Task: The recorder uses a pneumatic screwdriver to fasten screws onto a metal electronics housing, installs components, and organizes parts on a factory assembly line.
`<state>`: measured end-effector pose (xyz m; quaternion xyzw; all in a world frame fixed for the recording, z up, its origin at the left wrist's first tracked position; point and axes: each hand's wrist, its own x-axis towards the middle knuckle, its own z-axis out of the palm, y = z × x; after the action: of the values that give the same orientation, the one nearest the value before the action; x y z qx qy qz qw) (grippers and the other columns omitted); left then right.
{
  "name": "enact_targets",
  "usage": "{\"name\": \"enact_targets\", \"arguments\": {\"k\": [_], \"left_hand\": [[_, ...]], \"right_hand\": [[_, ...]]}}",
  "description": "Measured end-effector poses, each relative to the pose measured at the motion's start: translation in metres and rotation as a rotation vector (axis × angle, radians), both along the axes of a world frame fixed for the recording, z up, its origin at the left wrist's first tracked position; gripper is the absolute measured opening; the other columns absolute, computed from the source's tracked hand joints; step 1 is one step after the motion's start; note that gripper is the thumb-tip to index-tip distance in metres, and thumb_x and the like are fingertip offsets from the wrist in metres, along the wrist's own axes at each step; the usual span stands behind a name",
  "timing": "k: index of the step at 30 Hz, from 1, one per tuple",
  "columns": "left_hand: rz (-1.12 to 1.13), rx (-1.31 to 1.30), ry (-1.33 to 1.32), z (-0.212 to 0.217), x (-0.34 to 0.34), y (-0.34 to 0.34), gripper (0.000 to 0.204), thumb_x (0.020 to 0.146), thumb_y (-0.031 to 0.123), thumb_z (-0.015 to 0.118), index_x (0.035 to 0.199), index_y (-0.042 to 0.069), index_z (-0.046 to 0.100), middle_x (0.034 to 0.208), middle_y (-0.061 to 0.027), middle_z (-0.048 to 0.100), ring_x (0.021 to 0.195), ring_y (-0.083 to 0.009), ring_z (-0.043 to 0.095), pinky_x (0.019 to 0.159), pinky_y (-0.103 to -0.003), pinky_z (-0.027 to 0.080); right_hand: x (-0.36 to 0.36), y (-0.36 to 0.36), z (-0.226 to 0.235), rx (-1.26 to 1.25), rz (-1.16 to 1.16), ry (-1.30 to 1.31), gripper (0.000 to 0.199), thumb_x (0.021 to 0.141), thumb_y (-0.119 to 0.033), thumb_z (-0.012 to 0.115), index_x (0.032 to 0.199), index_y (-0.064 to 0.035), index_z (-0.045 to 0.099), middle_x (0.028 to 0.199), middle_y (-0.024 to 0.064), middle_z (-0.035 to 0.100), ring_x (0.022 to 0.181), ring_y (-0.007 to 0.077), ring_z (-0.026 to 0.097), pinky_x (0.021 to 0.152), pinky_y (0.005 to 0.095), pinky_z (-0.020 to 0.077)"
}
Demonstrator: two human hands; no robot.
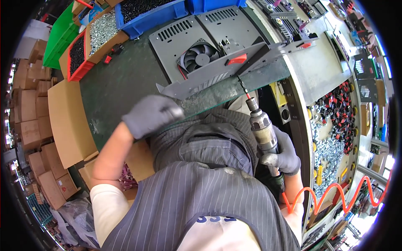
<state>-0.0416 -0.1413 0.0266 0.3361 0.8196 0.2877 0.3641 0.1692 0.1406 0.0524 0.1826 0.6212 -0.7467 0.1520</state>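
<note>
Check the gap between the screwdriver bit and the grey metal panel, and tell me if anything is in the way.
Nothing visible blocks it. The right hand holds the pneumatic screwdriver, its bit reaching the front edge of the grey metal panel unobstructed.

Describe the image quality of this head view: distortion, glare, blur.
Head view: strong fisheye bending, the green workbench edge curves and the corners are black; daylight washes out the lower right; the grey-gloved left hand looks slightly motion-blurred; the grey-gloved right hand gripping the metal pneumatic screwdriver is sharp.
</note>
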Motion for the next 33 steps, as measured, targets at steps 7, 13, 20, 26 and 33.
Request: {"name": "enact_targets", "arguments": {"k": [7, 13, 20, 26, 33], "left_hand": [[0.176, 0.098, 0.489, 0.015, -0.059, 0.023, 0.041, 0.082, 0.043, 0.060, 0.093, 0.004, 0.066, 0.081, -0.0144, 0.063, 0.078, -0.0304, 0.060, 0.070, -0.039, 0.047], [0.070, -0.177, 0.608, 0.009, -0.067, 0.059, 0.036, 0.075, 0.042, 0.065, 0.087, 0.008, 0.064, 0.087, -0.0123, 0.063, 0.083, -0.0297, 0.061, 0.074, -0.039, 0.048], [0.036, 0.038, 0.648, 0.030, -0.089, 0.061, 0.019, 0.069, 0.025, 0.065, 0.074, 0.008, 0.059, 0.077, -0.0105, 0.059, 0.074, -0.0289, 0.060, 0.063, -0.040, 0.047], [-0.087, 0.205, -0.272, 0.044, -0.064, 0.061, 0.032, 0.070, 0.033, 0.072, 0.075, 0.005, 0.057, 0.070, -0.0063, 0.056, 0.061, -0.0178, 0.056, 0.057, -0.033, 0.045], [-0.126, 0.275, -0.089, 0.019, -0.058, 0.065, 0.036, 0.079, 0.039, 0.064, 0.082, 0.003, 0.060, 0.072, -0.0102, 0.060, 0.066, -0.0197, 0.057, 0.064, -0.033, 0.046]], "right_hand": [[-0.011, 0.000, 0.003, 0.015, 0.016, -0.055, 0.089, 0.053, -0.037, 0.085, 0.122, 0.0059, 0.048, 0.107, 0.0071, 0.058, 0.095, 0.0133, 0.052, 0.088, 0.0281, 0.0400], [-0.017, -0.007, 0.000, -0.017, -0.031, -0.075, 0.092, 0.052, -0.038, 0.085, 0.124, 0.0058, 0.047, 0.109, 0.0073, 0.058, 0.098, 0.0138, 0.052, 0.091, 0.0287, 0.0387], [-0.014, -0.010, -0.007, -0.018, -0.122, -0.072, 0.091, 0.045, -0.045, 0.083, 0.111, 0.0081, 0.048, 0.070, 0.0086, 0.057, 0.051, 0.0143, 0.053, 0.045, 0.0233, 0.0410], [-0.012, -0.003, -0.002, -0.135, -0.109, -0.164, 0.076, 0.046, -0.029, 0.086, 0.105, 0.0027, 0.050, 0.073, 0.0054, 0.057, 0.061, 0.0130, 0.055, 0.057, 0.0256, 0.0456], [-0.017, -0.011, 0.020, -0.046, -0.127, -0.275, 0.080, 0.042, -0.027, 0.087, 0.106, 0.0032, 0.049, 0.074, 0.0046, 0.057, 0.061, 0.0135, 0.055, 0.057, 0.0259, 0.0451]]}}
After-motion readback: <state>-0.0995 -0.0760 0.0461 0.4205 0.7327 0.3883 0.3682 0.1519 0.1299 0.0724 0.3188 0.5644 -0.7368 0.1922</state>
